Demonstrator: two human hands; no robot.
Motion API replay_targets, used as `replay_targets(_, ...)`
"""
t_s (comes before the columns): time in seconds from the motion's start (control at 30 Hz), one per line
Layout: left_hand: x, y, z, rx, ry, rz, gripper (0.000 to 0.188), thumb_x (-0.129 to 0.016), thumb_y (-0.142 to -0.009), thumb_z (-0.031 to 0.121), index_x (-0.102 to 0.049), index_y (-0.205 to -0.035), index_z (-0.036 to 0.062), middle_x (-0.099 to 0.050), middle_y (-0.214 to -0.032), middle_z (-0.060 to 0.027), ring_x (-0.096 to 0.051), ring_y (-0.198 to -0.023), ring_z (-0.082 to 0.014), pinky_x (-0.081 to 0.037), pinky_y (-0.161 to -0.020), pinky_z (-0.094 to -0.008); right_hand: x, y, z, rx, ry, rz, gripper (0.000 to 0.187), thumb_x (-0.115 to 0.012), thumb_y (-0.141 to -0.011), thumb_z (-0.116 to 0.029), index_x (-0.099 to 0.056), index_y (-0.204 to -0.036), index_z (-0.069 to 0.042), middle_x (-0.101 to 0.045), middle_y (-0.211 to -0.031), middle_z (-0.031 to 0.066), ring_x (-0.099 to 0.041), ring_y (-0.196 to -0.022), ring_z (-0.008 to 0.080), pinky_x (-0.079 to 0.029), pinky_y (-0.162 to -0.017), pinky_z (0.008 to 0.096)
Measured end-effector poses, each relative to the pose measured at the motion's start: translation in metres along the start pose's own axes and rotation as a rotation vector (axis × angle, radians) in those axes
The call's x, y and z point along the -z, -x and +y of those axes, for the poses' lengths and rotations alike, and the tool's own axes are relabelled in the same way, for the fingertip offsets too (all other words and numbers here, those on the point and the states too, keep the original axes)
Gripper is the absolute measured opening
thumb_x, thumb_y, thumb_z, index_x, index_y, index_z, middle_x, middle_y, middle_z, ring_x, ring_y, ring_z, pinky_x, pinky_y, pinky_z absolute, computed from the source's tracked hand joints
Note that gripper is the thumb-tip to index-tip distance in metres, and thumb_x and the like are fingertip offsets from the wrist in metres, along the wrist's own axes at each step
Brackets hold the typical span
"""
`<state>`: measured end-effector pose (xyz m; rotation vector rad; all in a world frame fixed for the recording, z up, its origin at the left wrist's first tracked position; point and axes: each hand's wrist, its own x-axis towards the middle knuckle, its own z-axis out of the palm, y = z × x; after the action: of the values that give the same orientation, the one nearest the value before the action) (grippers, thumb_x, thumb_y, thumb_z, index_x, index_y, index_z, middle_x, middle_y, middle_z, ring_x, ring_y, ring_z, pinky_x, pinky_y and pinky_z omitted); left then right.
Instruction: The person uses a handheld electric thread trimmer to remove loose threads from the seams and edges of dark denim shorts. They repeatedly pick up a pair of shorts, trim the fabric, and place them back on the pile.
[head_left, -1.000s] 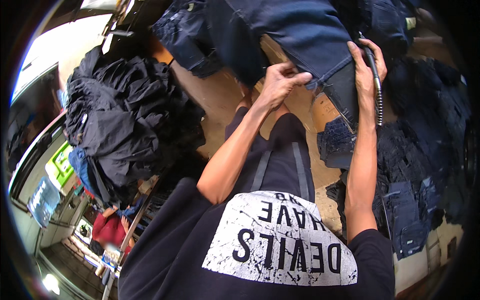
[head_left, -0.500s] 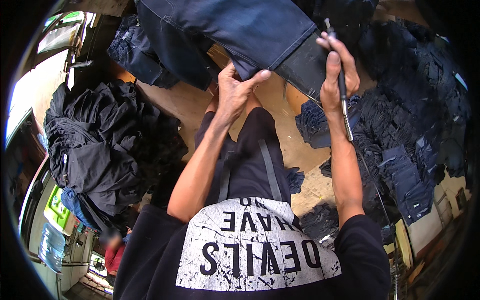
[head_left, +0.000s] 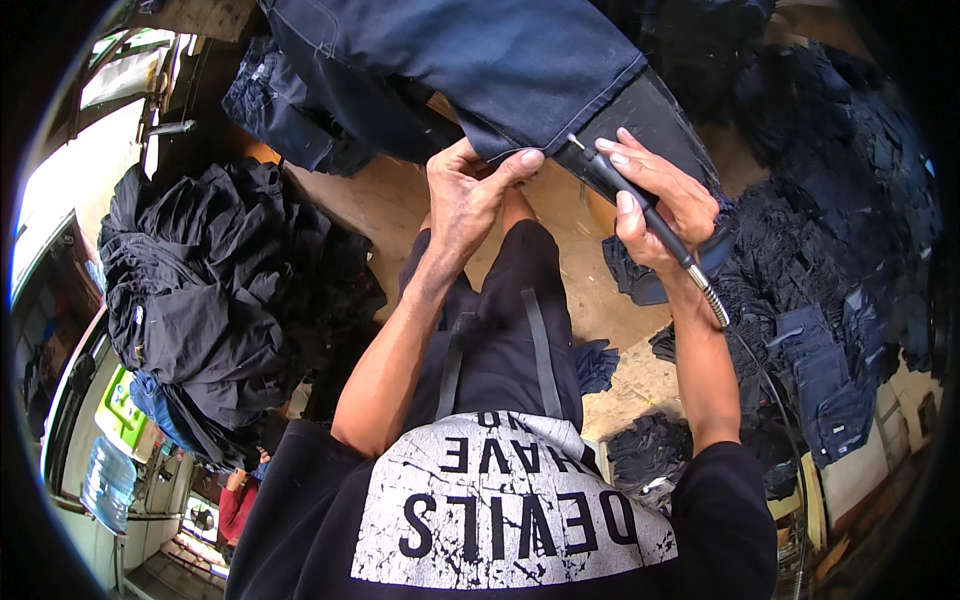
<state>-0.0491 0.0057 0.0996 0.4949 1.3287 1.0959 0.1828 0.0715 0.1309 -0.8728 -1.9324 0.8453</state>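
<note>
A pair of dark navy trousers (head_left: 470,65) has one leg drawn over a flat black board (head_left: 655,110), which sticks out past the hem. My left hand (head_left: 466,195) is closed, pinching the lower corner of that hem between thumb and fingers. In my right hand (head_left: 672,200) is a slim black rotary tool handpiece (head_left: 605,172) with a spring sleeve and a cable at its rear. Its thin metal bit points at the trouser hem, close to the stitched edge. Whether the bit touches the cloth I cannot tell.
A big heap of black garments (head_left: 215,300) lies to my left. Piles of dark trousers (head_left: 800,270) fill the right side. The tool's cable (head_left: 770,385) runs down past my right arm. Another person's red sleeve (head_left: 236,508) shows at the lower left.
My right hand has come down and left, turning the handpiece from upright to slanting, its bit now at the hem. My left hand keeps its pinch on the trouser leg.
</note>
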Motion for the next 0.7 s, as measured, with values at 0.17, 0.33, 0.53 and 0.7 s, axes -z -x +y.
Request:
replay_targets(0.17,0.0,0.005,-0.008,-0.063,-0.083,0.028,0.018,-0.091,-0.094,0.011,-0.081,-0.1,-0.002,-0.081,-0.089,-0.0071,-0.074,-0.083,-0.0119,-0.061,-0.08,-0.0298,0.003,0.004,0.002,-0.017,-0.015,-0.104,0.031,-0.064,-0.085,0.002,-0.076,-0.113,0.01,-0.081,-0.108,0.0273,-0.081,-0.111,0.0417,-0.062,-0.106,0.0588)
replay_targets(0.33,0.0,0.005,-0.009,-0.074,-0.038,0.044,0.019,-0.091,-0.095,0.013,-0.08,-0.098,-0.0021,-0.08,-0.088,-0.0072,-0.074,-0.082,-0.0116,-0.06,-0.079,-0.0295,-0.004,0.005,0.003,0.017,-0.008,-0.102,0.031,-0.072,-0.071,0.003,-0.079,-0.101,0.005,-0.082,-0.098,0.0198,-0.083,-0.107,0.036,-0.066,-0.103,0.054)
replay_targets(0.53,-0.001,0.006,-0.01,-0.08,-0.086,0.057,0.019,-0.091,-0.094,0.013,-0.08,-0.099,-0.002,-0.081,-0.089,-0.0069,-0.074,-0.081,-0.0114,-0.061,-0.078,-0.0296,-0.005,0.006,0.003,0.009,0.001,-0.093,0.031,-0.073,-0.071,0.003,-0.079,-0.101,0.005,-0.082,-0.097,0.0199,-0.083,-0.107,0.0361,-0.066,-0.103,0.054)
replay_targets(0.7,-0.001,0.007,-0.01,-0.079,-0.083,0.057,0.02,-0.091,-0.095,0.015,-0.081,-0.099,-0.001,-0.08,-0.088,-0.0066,-0.074,-0.08,-0.0116,-0.061,-0.077,-0.0296,-0.005,0.006,0.004,-0.005,0.026,-0.076,0.032,-0.072,-0.071,0.003,-0.08,-0.102,0.006,-0.082,-0.099,0.0207,-0.083,-0.107,0.0371,-0.066,-0.103,0.0538)
